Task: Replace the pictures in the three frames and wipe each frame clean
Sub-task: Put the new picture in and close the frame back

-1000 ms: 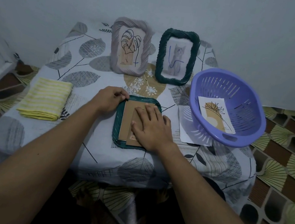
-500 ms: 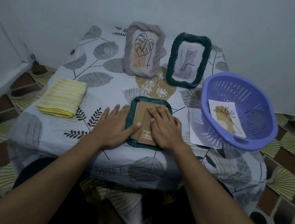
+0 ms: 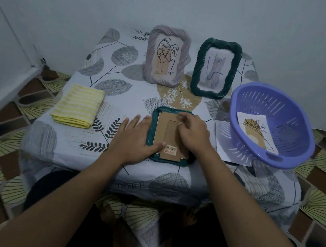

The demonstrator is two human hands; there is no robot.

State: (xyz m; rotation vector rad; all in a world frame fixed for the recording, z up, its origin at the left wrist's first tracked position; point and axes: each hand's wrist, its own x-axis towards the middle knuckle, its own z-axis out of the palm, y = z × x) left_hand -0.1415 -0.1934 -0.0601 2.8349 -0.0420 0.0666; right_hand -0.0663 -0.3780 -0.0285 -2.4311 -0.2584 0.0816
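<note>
Curled since before, the right hand (image 3: 193, 134) is set on the cardboard backing (image 3: 161, 131), grip unclear; the left hand (image 3: 133, 140) is laid flat on the face-down green frame (image 3: 173, 162), mid-picture.

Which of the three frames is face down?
The teal frame nearest the person, cardboard back up; the grey frame and dark green frame stand upright behind.

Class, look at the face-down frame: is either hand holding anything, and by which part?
The right hand pinches the cardboard backing near its top; the left hand only presses flat on the left side of the green frame.
</note>
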